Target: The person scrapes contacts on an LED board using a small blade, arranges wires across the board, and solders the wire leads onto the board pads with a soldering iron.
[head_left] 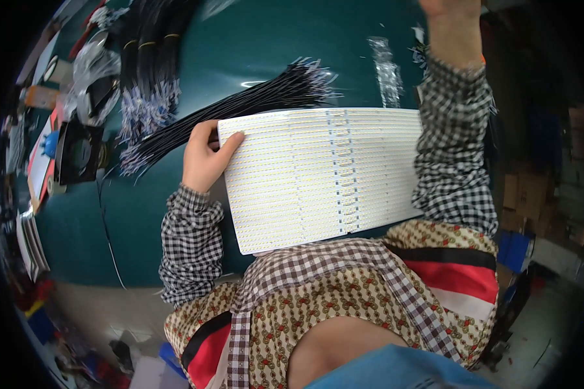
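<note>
Right now, nearest your body, your checked apron point(311, 259) meets the close edge of the white panel point(318, 178), which lies in front of you over the green desk point(143, 227), slightly tilted to your view. Its many narrow rows sit side by side, with a column of small blue marks running across them near the middle.

At the panel's far left corner, your left hand point(207, 157) pinches the edge, thumb on top and the fingers partly hidden behind. Your right sleeve point(457, 142) covers the panel's right end, so you can't check that side from this view.

Just beyond the panel, a loose bundle of black wires point(227, 107) slants across the desk, its pale ends fanned out. To the panel's left stands a black square frame point(78, 152). Past its far left corner lie banded black wire bundles point(149, 58), and past its far right part a crinkled clear plastic strip point(386, 71).

Farthest from the panel, your right hand point(444, 8) is cut by the upper border; whether its fingers spread or grip, I cannot tell.

As for progress, I'd judge the panel laid out and steadied, its visible rows together. No black wire visibly joins it; how much remains, this view doesn't settle.
</note>
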{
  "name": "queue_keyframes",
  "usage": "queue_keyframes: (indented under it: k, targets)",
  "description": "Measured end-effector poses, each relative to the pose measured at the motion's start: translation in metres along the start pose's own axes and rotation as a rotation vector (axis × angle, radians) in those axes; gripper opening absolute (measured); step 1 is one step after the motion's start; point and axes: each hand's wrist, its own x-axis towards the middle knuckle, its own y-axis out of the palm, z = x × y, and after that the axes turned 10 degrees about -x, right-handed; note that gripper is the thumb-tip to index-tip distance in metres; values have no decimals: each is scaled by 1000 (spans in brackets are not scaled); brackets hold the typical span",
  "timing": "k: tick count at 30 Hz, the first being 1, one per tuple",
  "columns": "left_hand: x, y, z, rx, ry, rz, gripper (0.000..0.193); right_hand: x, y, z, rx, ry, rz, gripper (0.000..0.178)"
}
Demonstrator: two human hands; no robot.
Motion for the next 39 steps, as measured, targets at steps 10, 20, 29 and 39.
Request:
queue_keyframes:
  k: [10,20,29,39]
  targets:
    - [-3,-17,27,-69,-69,-53,35,14,-273,-12,-2694,206,-324,82]
    - [-2,3,-13,284,125,-240,52,43,-127,65,-1470,-427,-307,20]
    - [47,78,-127,-155,812,183,90,-62,-48,-42,-1931,-767,502,19]
    - [-45,133,-223,-962,-896,1115,51,-246,-72,-62,-1732,-1129,-397,32]
